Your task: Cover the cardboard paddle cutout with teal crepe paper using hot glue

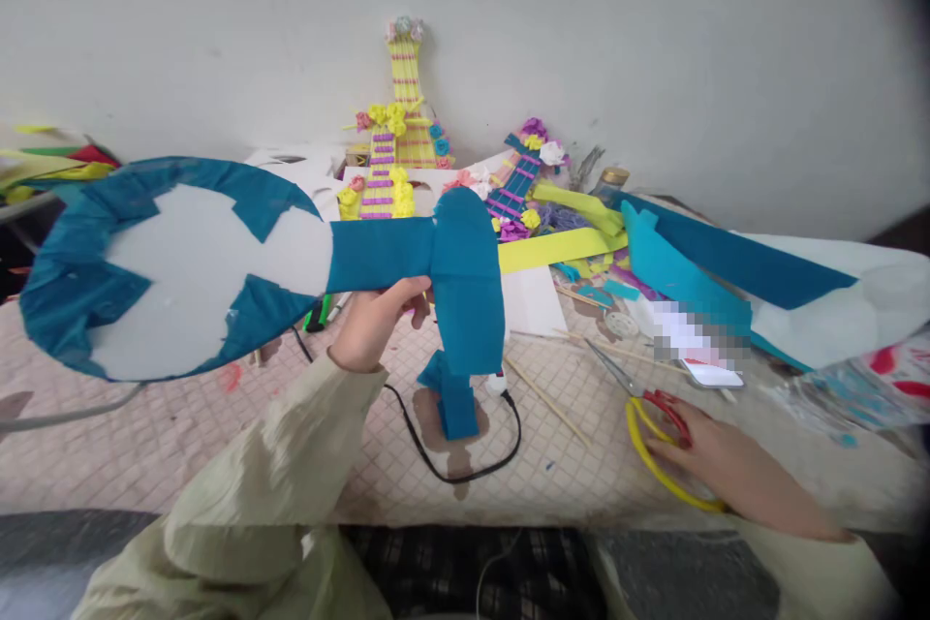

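Note:
A large flat piece (382,252), white with blue paper folded over its rounded left end, is raised above the table. Its narrow blue neck runs right to an upright blue oval end. My left hand (385,315) pinches the lower edge of the neck, beside the oval. Near the right side of the table, my right hand (701,450) lies on the handles of the scissors (639,397), which have red and yellow handles and blades pointing up and left. The fingers are bent around the red handle. Beneath the oval, a folded blue strip (457,407) rests on the table.
Flowered yellow and blue woven pieces (403,136) stand by the wall. A black cable (457,480) curls near the front. Thin sticks (548,402), a phone (712,373), blue paper (741,257) and plastic bags (864,387) lie on the patterned tablecloth (567,494).

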`<state>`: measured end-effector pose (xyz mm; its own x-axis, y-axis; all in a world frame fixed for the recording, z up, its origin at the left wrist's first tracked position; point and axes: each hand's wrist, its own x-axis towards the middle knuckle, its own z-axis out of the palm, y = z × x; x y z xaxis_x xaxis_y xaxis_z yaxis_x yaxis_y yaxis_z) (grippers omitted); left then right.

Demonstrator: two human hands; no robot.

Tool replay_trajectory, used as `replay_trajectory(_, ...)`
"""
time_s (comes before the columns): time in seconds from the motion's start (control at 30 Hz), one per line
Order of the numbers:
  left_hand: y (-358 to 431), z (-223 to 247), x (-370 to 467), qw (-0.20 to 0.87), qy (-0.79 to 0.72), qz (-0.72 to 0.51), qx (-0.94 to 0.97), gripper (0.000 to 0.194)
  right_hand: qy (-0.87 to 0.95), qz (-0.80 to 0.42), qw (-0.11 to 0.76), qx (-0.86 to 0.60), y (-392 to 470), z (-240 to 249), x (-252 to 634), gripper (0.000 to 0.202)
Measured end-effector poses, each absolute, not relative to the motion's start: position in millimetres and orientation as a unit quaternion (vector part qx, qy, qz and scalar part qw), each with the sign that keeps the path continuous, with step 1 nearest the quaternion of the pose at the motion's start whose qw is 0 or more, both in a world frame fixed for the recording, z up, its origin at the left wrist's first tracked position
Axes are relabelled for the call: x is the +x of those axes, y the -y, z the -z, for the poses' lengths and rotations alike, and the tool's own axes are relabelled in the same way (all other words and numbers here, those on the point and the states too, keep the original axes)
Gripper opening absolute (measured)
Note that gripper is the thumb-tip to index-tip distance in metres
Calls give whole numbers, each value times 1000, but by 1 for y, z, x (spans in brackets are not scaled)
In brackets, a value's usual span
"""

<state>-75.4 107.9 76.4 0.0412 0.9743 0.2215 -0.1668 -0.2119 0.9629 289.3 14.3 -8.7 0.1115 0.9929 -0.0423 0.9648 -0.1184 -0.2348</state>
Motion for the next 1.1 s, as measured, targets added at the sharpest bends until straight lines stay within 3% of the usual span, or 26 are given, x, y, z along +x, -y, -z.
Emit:
replay_trajectory(0.17, -113, -100, -91, 510, -364, -592, 507, 22, 725, -161, 30, -669, -25, -22, 290, 39)
replay_trajectory(0.27, -114, -115, -98, 530, -344, -603, 487, 19, 742, -89, 61, -662, -36, -47, 248, 40)
replay_trajectory(0.37, -112, -129, -102, 542, -336, -618, 460, 17, 840, -117, 101, -521, -54, -55, 181, 39)
replay_trajectory(0.53, -94, -155, -109, 530, -358, -647, 414, 27, 887, -214, 92, -399, -83, -31, 93, 57)
replay_trajectory(0.67, -79, -173, -125, 503, -384, -677, 375, 31, 838, -334, 124, -413, -95, -19, 77, 22)
replay_trajectory(0.87, -66, -177, -157, 422, -461, -726, 285, 22, 839, -355, 126, -392, -144, -48, 93, 16)
replay_trajectory(1.1, -54, -141, -172, 477, -488, -654, 326, 10, 720, -256, 250, -595, -249, -77, 183, 18)
